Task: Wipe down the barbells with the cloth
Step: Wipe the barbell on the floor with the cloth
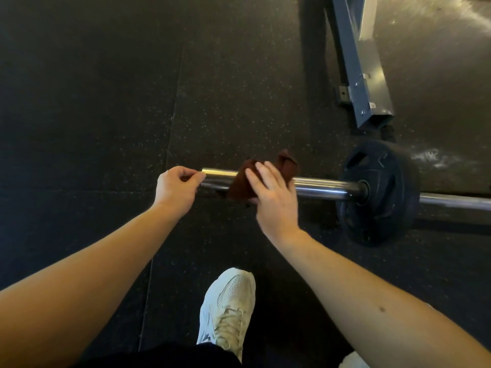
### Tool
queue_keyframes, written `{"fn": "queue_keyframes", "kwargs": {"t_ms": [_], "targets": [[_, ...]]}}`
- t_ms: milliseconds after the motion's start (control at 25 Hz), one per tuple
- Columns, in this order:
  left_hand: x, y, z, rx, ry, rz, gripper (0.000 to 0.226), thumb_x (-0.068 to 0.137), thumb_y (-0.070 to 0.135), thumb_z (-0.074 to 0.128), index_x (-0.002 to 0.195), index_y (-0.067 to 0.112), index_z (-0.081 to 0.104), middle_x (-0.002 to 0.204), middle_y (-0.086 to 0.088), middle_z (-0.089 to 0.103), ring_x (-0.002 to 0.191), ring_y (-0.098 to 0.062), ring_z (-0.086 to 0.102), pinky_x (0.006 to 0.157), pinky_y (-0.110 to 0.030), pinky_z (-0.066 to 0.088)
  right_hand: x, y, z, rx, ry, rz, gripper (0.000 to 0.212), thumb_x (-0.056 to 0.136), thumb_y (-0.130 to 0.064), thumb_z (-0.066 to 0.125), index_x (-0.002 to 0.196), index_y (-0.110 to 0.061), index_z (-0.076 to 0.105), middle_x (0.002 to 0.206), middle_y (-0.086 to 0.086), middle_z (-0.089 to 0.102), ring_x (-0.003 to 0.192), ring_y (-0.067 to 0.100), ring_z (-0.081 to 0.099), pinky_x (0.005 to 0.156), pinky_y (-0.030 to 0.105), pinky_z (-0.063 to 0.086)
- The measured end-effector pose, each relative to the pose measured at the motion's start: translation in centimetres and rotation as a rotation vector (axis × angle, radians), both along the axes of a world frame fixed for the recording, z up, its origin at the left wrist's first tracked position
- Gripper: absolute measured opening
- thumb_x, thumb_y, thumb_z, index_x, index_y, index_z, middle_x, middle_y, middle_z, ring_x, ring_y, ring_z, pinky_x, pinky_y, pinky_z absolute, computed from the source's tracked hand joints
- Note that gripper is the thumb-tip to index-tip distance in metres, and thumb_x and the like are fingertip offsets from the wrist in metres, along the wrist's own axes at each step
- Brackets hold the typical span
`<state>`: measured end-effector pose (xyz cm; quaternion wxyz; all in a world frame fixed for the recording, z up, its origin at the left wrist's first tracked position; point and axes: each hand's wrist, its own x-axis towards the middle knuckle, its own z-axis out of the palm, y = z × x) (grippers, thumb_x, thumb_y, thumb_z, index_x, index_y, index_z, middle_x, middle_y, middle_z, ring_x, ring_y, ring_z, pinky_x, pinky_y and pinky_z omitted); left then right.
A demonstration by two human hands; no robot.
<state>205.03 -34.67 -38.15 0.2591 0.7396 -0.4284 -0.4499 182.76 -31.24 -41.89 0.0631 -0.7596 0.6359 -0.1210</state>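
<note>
A chrome barbell (322,185) lies across the black rubber floor, with a black weight plate (378,192) on it at the right. A dark brown cloth (240,179) is wrapped over the sleeve near its left end. My right hand (273,195) presses on the cloth and grips it around the bar. My left hand (176,188) sits at the very end of the sleeve, fingers curled, its fingertips touching the bar's tip.
A grey-blue steel rack foot (364,75) stands on the floor beyond the plate at the upper right. My white sneaker (228,306) is planted below the bar, and a second shoe (353,361) shows at the bottom edge. Floor mat seams run on the left.
</note>
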Motion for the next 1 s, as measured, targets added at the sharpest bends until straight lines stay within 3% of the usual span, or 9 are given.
{"fn": "queue_keyframes", "kwargs": {"t_ms": [80,200,280,400,520,640,800,1000], "targets": [[-0.1,0.1,0.2,-0.002,0.026,0.006,0.017,0.098,0.032,0.067,0.113,0.024,0.069,0.099,-0.001,0.069,0.082,-0.012,0.066,0.062,-0.022,0.048,-2.3,0.9,-0.4,-0.078,-0.039,-0.116,0.068,0.088,-0.004,0.073,0.149,-0.023,0.05,0.158,0.003,0.043,0.155,0.021,0.023,0.122,0.057,0.027],[-0.3,0.2,0.0,0.004,0.033,0.024,0.018,0.099,0.031,0.066,0.116,0.024,0.068,0.101,-0.001,0.069,0.085,-0.013,0.067,0.065,-0.025,0.05,0.7,1.2,-0.7,-0.083,-0.112,-0.234,0.069,0.085,0.0,0.072,0.147,-0.021,0.051,0.16,0.001,0.039,0.156,0.021,0.019,0.124,0.058,0.017],[-0.8,0.2,0.3,0.011,-0.005,0.028,0.019,0.1,0.028,0.064,0.117,0.022,0.068,0.103,-0.001,0.069,0.087,-0.013,0.067,0.067,-0.025,0.051,4.4,0.4,-0.7,-0.038,-0.152,-0.077,0.073,0.082,0.002,0.073,0.148,-0.02,0.051,0.161,0.001,0.038,0.155,0.021,0.02,0.121,0.055,0.016],[-0.8,-0.3,2.0,0.057,-0.136,-0.081,0.021,0.102,0.021,0.06,0.122,0.019,0.067,0.105,-0.003,0.068,0.092,-0.015,0.066,0.072,-0.027,0.053,7.0,-1.2,1.5,0.052,-0.215,0.114,0.058,0.087,-0.003,0.073,0.141,-0.02,0.059,0.153,0.002,0.05,0.148,0.022,0.036,0.12,0.057,0.027],[-1.0,-1.9,6.0,0.16,-0.171,-0.261,0.015,0.102,0.021,0.059,0.114,0.017,0.067,0.102,-0.006,0.069,0.092,-0.02,0.067,0.076,-0.033,0.055,4.5,-1.7,5.9,0.137,-0.357,0.077,0.05,0.095,-0.004,0.064,0.142,-0.02,0.057,0.147,0.0,0.054,0.14,0.02,0.044,0.118,0.049,0.033],[-4.6,-3.8,12.1,0.146,-0.062,-0.399,0.028,0.104,0.034,0.057,0.109,0.01,0.07,0.1,-0.013,0.076,0.094,-0.03,0.074,0.087,-0.043,0.06,0.1,-1.0,12.9,0.078,-0.456,0.033,0.047,0.093,-0.008,0.068,0.139,-0.018,0.059,0.132,-0.002,0.058,0.124,0.015,0.053,0.111,0.036,0.042],[-11.6,-4.1,21.1,0.071,0.07,-0.617,0.034,0.105,0.04,0.055,0.112,0.009,0.068,0.099,-0.013,0.078,0.089,-0.025,0.075,0.075,-0.033,0.058,-5.4,0.6,22.9,0.032,-0.502,-0.143,0.058,0.082,-0.022,0.083,0.133,-0.016,0.059,0.119,-0.004,0.052,0.104,0.011,0.052,0.095,0.02,0.036],[-20.4,-1.9,28.0,-0.163,-0.027,-0.778,0.017,0.099,0.028,0.066,0.103,0.012,0.071,0.096,-0.011,0.074,0.085,-0.021,0.073,0.07,-0.029,0.058,-14.5,3.8,29.7,0.025,-0.457,-0.265,0.063,0.073,-0.028,0.09,0.127,-0.019,0.059,0.119,-0.002,0.058,0.106,0.012,0.055,0.094,0.026,0.042]]}}
